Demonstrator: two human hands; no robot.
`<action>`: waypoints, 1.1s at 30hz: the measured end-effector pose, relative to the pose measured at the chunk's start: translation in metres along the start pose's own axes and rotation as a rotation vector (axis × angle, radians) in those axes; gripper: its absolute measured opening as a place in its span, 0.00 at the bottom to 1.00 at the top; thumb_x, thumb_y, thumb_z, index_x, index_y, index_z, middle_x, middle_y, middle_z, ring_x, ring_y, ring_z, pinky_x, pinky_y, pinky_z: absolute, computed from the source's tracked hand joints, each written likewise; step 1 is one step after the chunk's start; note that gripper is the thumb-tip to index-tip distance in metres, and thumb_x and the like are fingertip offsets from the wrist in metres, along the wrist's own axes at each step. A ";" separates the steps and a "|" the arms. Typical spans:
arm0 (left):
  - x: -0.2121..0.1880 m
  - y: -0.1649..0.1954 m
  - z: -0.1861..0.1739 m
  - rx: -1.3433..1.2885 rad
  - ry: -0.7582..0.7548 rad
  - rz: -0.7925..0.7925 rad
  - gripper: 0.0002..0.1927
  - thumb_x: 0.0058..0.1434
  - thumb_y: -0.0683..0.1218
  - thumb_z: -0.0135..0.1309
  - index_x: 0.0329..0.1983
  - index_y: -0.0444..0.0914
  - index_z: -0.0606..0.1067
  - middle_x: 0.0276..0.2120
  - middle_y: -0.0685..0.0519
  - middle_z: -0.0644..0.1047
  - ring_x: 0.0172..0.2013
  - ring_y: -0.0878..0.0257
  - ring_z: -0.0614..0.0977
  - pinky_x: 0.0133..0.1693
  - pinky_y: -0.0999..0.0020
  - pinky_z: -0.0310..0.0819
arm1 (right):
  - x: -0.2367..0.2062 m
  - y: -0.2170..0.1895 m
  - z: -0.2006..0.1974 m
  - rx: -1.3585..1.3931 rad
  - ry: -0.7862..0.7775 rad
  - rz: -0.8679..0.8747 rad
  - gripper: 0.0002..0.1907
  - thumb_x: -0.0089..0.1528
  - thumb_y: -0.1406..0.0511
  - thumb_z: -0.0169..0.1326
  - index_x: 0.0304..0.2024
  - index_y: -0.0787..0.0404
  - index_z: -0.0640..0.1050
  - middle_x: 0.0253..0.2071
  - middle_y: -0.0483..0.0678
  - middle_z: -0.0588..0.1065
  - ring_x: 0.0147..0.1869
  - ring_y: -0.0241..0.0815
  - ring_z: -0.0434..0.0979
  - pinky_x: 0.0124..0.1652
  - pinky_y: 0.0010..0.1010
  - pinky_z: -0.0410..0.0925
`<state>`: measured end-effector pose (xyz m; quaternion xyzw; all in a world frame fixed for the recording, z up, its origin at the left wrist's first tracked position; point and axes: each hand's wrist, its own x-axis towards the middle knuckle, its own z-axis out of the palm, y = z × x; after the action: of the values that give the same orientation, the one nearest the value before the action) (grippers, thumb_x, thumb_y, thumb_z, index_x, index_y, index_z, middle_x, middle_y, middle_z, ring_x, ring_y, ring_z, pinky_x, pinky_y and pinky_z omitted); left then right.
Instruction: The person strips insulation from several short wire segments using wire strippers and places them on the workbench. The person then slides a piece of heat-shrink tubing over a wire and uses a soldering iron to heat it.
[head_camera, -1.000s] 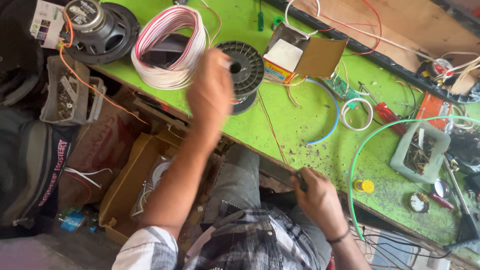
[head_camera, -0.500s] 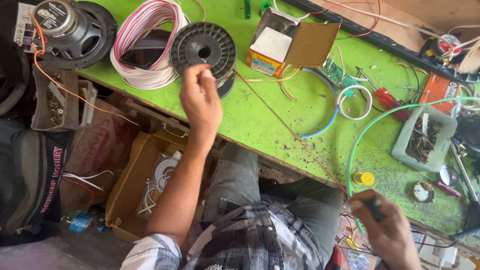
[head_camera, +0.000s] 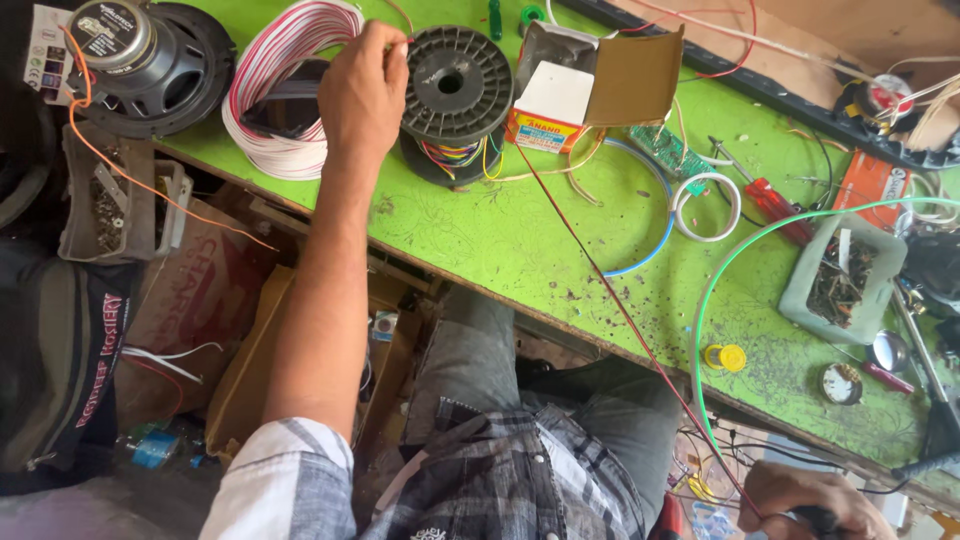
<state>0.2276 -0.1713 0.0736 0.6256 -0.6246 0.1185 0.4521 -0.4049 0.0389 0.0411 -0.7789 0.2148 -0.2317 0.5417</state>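
Overhead, a person sits at a bright green desk (head_camera: 500, 240), seen from a camera on their head. Places below are given relative to the grey plastic wire spool (head_camera: 455, 85) standing near the far edge of the desk.

Far left of the spool, a round black speaker (head_camera: 150, 60) lies face down at the desk's corner. Just left of the spool sits a thick coil of red-and-white wire (head_camera: 275, 110). The left hand (head_camera: 362, 90) reaches up between that coil and the spool, its fingertips pinched together at the spool's upper left rim; its grip looks closed on something thin there, too small to tell.

From beneath the spool, coloured wire ends spill out. Just right of the spool stands a small open cardboard box (head_camera: 570, 95). A thin red wire (head_camera: 620, 310) runs taut from beside that box, diagonally down and right off the desk's near edge, to the right hand (head_camera: 800, 500). That hand is low at the bottom right, well apart from the spool, its grip closed around a dark object and the wire's end.

Farther right of the spool lie a red-handled screwdriver (head_camera: 770, 200) and a pale green tray (head_camera: 840, 280) of scraps.
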 end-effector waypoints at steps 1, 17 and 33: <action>0.005 0.005 -0.006 0.042 -0.008 0.045 0.04 0.73 0.44 0.54 0.45 0.39 0.74 0.39 0.49 0.81 0.39 0.48 0.83 0.38 0.53 0.74 | 0.005 -0.001 0.004 0.061 0.096 -0.080 0.07 0.63 0.67 0.62 0.36 0.66 0.79 0.33 0.51 0.82 0.40 0.45 0.82 0.43 0.37 0.75; -0.176 0.238 -0.056 -0.973 -0.780 -0.265 0.09 0.75 0.45 0.45 0.51 0.34 0.67 0.29 0.44 0.79 0.31 0.46 0.84 0.32 0.55 0.76 | 0.171 -0.032 0.115 1.033 0.505 0.157 0.10 0.65 0.65 0.59 0.41 0.68 0.78 0.31 0.53 0.76 0.32 0.43 0.74 0.34 0.34 0.65; -0.195 0.220 -0.034 -1.253 -0.726 -0.454 0.04 0.76 0.37 0.43 0.50 0.30 0.68 0.37 0.46 0.81 0.41 0.65 0.82 0.42 0.68 0.77 | 0.217 -0.042 0.137 -0.001 0.837 0.125 0.06 0.64 0.71 0.61 0.43 0.63 0.79 0.48 0.47 0.78 0.51 0.36 0.77 0.51 0.25 0.70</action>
<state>0.0093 0.0262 0.0456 0.3647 -0.5406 -0.5679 0.5022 -0.1460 0.0269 0.0663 -0.6035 0.4631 -0.4947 0.4203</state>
